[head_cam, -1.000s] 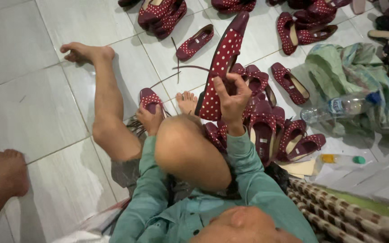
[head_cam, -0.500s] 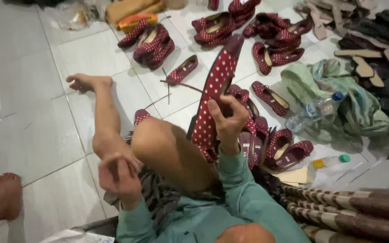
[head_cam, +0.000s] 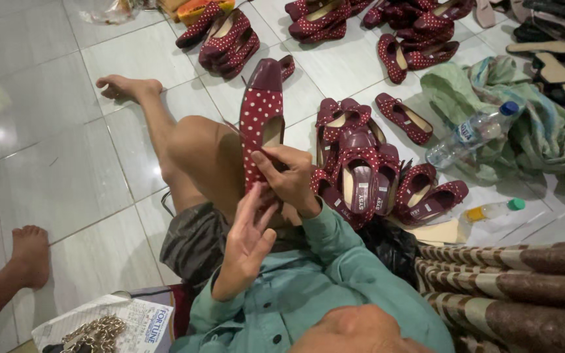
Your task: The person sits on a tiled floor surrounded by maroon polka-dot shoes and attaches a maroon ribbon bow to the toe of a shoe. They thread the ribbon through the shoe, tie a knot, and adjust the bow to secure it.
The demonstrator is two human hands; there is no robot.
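Right hand [head_cam: 290, 178] clasps red polka-dot shoe [head_cam: 261, 121]; left hand [head_cam: 248, 236] touches it.

Soft, even indoor light falls from above, leaving pale glare patches on the glossy white floor tiles [head_cam: 47, 176] left of the raised knee. Shadows are faint. The view bends at the edges, and the head at the bottom blurs.

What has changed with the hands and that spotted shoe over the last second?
The left hand left the floor by the foot, drew back beside the knee, then came up to the heel of the red polka-dot shoe, fingers open against it. The right hand kept its grip on the shoe. The shoe pile stayed put.
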